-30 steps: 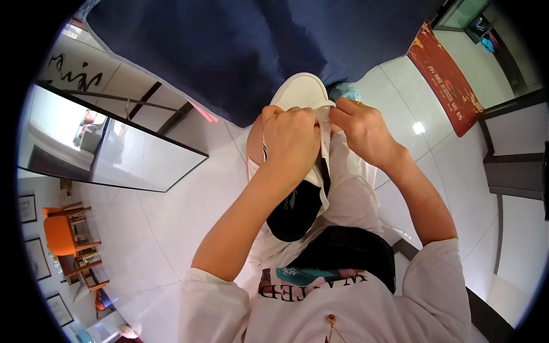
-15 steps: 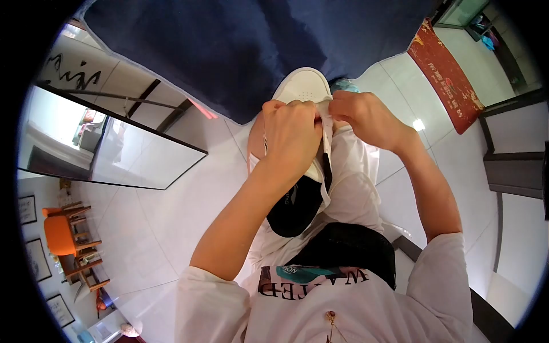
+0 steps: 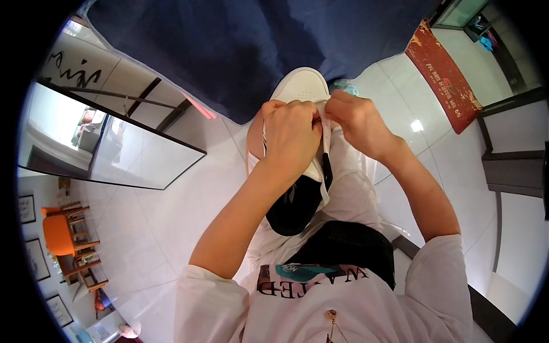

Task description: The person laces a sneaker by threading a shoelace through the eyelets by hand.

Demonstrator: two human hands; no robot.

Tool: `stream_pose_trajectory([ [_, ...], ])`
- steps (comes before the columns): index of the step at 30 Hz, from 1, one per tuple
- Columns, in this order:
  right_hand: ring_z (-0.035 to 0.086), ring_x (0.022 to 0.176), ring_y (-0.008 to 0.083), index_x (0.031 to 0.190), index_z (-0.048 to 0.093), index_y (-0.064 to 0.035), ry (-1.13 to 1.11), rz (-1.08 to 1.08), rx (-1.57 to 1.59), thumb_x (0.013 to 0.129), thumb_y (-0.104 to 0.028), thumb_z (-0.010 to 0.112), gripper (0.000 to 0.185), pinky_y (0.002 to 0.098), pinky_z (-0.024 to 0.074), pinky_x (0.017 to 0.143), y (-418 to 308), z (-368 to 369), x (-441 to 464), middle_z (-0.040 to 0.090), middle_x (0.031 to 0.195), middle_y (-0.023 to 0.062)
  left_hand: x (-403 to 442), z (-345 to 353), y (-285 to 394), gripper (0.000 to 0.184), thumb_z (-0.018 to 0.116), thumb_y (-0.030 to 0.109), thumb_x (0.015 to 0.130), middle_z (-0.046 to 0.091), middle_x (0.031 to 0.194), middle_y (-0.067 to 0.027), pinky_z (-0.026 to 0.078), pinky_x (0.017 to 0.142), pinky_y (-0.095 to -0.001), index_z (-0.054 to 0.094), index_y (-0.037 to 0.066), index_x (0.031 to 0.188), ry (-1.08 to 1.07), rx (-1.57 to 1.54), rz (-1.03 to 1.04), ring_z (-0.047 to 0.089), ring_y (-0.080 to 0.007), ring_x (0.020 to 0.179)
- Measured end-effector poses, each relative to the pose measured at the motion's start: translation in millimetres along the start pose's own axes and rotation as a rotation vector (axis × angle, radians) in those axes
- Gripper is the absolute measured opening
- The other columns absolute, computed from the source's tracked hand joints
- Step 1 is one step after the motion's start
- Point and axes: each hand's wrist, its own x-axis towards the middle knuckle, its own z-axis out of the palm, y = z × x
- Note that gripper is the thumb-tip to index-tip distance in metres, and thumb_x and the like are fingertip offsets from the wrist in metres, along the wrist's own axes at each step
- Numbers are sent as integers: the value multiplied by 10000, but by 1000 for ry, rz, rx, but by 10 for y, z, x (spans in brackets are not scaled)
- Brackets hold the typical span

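Observation:
A white shoe with a black insole (image 3: 301, 84) lies over my lap, its toe pointing away from me toward the blue cloth. My left hand (image 3: 290, 130) is closed around the shoe's upper near the tongue, its fingers curled inward. Close beside it on the right, my right hand (image 3: 357, 121) pinches the shoe's upper edge, thumb and fingers together. Whether a lace is between the fingertips is hidden. The black heel part of the insole (image 3: 293, 208) shows below my left wrist.
A dark blue cloth (image 3: 211, 46) hangs ahead. A framed mirror (image 3: 143, 150) leans at the left, with an orange chair (image 3: 59, 235) beyond it. A red mat (image 3: 443, 80) lies on the tiled floor at the right.
My right hand has dropped slightly and turned in closer to the shoe's opening. The white strip it pulled up beside the toe earlier is no longer seen stretched. My left hand has barely moved.

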Motion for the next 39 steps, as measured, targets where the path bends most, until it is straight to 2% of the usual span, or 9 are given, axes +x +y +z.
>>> stream_pose_trajectory([
  [5,557,704,322,772,536,-15,-32,-27,-43,658,61,544,137,384,448,610,-52,12,25,521,772,136,16,-22,11,40,610,56,700,641,709,-117,354,793,-371,631,22,695,-37,127,56,599,-269,677],
  [8,543,693,324,787,531,-28,312,-118,-373,683,-29,604,127,399,436,604,-333,-62,18,516,766,141,69,-24,20,39,626,65,654,606,646,-108,320,758,-361,605,36,639,72,282,236,584,-240,626],
  [11,512,653,321,757,505,12,102,372,240,694,-206,623,255,382,420,590,-567,42,-170,521,751,144,76,-142,95,35,592,51,660,612,740,-136,348,753,-378,598,27,684,-79,356,292,597,-274,703],
  [14,533,677,322,730,503,35,-30,578,409,691,-217,601,274,390,430,607,-601,26,-175,525,735,164,180,-228,94,54,588,70,651,611,733,-137,350,748,-375,606,33,685,-285,385,320,598,-267,706],
  [15,567,647,254,877,515,52,-102,633,356,705,-163,581,284,344,451,620,-636,-22,-130,570,715,142,183,-237,71,66,595,77,647,614,727,-137,352,740,-375,610,30,691,-279,366,400,601,-266,690],
  [22,602,674,339,758,575,64,-190,501,-17,682,-159,599,237,396,460,620,-791,-87,-45,598,704,199,333,-364,163,112,651,116,633,630,708,-148,444,675,-402,620,25,691,-550,432,549,625,-285,668],
  [26,587,643,380,711,573,67,-64,512,-52,707,-113,570,180,420,460,600,-708,-234,-27,584,674,231,500,-309,167,100,646,112,646,624,711,-167,486,650,-420,616,19,667,-523,276,542,625,-325,701],
  [29,578,620,388,693,564,66,-51,575,-62,719,-91,553,160,422,460,586,-666,-223,-28,576,654,236,559,-279,236,121,620,89,667,607,725,-212,490,645,-428,606,-20,715,-585,157,372,606,-378,721],
  [39,586,656,445,652,569,87,-5,793,-85,728,-109,530,214,463,491,637,-439,-180,-105,575,673,291,348,-586,13,150,522,124,780,558,666,-194,432,586,-383,566,-6,720,-648,-95,302,545,-351,620],
])
